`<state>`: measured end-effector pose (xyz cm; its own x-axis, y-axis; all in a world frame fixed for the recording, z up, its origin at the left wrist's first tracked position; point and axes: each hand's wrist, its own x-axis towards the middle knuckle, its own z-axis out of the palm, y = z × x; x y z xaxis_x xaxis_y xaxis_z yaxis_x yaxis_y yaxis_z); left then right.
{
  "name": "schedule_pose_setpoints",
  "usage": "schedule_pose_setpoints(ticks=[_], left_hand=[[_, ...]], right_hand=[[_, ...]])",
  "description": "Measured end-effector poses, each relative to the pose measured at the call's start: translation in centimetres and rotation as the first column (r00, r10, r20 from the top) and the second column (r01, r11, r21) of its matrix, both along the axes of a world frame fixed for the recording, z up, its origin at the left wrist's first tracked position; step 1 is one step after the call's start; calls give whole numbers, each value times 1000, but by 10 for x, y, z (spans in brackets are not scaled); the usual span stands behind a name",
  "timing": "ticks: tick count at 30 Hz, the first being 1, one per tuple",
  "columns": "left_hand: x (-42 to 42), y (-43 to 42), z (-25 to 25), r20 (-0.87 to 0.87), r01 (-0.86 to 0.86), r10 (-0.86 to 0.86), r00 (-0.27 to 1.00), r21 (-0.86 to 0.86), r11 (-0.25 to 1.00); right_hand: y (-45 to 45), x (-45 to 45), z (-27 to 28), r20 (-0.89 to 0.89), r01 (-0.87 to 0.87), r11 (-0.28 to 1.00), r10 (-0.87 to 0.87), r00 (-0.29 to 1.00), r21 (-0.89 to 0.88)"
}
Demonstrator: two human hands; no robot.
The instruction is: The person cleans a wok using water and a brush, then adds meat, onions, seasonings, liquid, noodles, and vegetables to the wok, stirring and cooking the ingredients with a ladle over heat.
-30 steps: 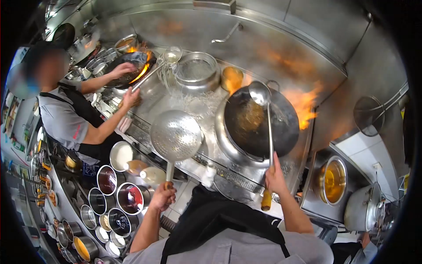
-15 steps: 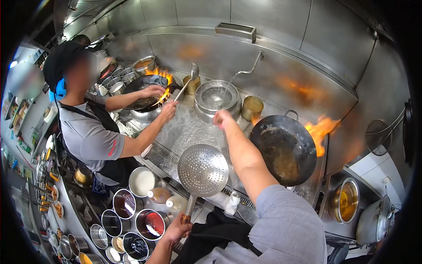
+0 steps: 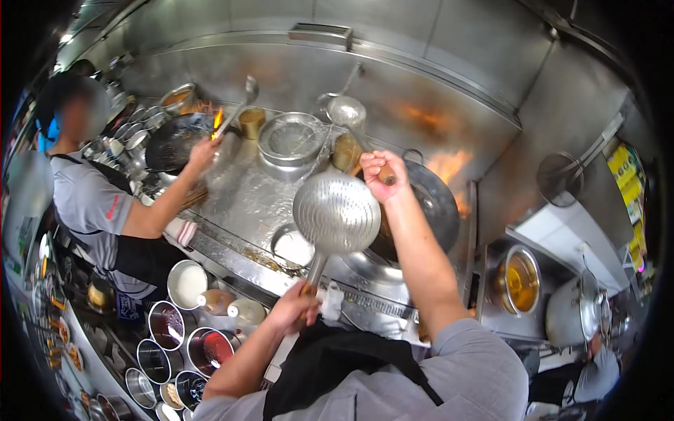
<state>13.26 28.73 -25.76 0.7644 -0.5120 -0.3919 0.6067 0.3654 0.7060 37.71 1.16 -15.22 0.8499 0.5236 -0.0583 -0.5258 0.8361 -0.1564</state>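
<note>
left fingers (image 3: 299,309) seemingly wrap the handle (image 3: 317,269), perforated strainer (image 3: 337,209) just beyond.

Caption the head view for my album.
Left hand on a skimmer, right hand on a ladle, flames beside the wok.

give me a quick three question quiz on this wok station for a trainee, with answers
1. Left or right: which side grips the strainer?
2. True or false: flames rise beside the wok.
3. Fill the gap: the right hand holds a ____ by its wooden handle.

Key:
1. Left; the left hand has it by the handle.
2. True.
3. Ladle.
</note>
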Motion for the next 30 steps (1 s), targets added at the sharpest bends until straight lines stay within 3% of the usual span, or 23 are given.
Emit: schedule_pose_setpoints(ticks=[2,4,6,8,10,11,16,18,20,21,22,23,24,25,26,28,29,30], left_hand=[[38,-47,-9,-19,-59,59,998,-33,998],[75,-86,-10,12,20,-18,1000,-144,989],[107,-130,-10,-24,-14,12,1000,-103,995],[125,-167,-6,-101,-58,51,994,-69,996],[139,-195,-16,-69,-30,24,997,-80,996],[142,-208,-17,-63,-17,12,998,-79,997],[129,-257,-10,-99,37,-32,995,48,998],[121,-271,-11,-171,84,-84,982,-7,996],[108,-279,-11,-163,116,-108,981,46,992],[102,-278,-11,-125,126,-110,986,131,983],[94,-275,-11,-126,127,-110,986,138,982],[88,-271,-8,27,20,-29,999,281,960],[84,-265,-8,189,-108,34,981,399,911],[85,-259,-19,331,-191,10,944,521,832],[82,-254,-29,507,-378,-82,858,733,565],[75,-245,-42,638,-562,-295,711,768,305],[72,-240,-42,619,-559,-328,713,785,266],[69,-234,-42,599,-557,-357,716,800,224]], right_hand=[[-33,-39,20,66,92,983,-82,994,-158],[-71,-75,28,-22,120,956,-130,991,-268],[-104,-113,33,10,199,918,-208,978,-343],[-129,-158,37,-18,243,798,-303,953,-552],[-155,-193,28,-57,142,772,-225,973,-619],[-157,-214,26,-69,151,697,-278,958,-701],[-179,-275,-6,-119,58,903,-119,986,-425],[-190,-275,-33,-101,75,921,-122,987,-382],[-197,-269,-62,-1,157,764,-202,979,-626],[-199,-266,-81,94,175,487,-186,978,-856],[-203,-269,-99,92,174,493,-188,978,-852],[-205,-273,-115,221,232,83,-124,967,-969],[-200,-274,-108,311,290,-338,-9,950,-895],[-198,-278,-99,251,211,-357,-70,965,-910],[-193,-276,-90,250,214,-353,-59,966,-911],[-180,-268,-74,285,282,-47,-224,932,-958],[-166,-265,-46,215,251,102,-277,936,-963],[-160,-257,-38,214,248,111,-257,943,-962]])
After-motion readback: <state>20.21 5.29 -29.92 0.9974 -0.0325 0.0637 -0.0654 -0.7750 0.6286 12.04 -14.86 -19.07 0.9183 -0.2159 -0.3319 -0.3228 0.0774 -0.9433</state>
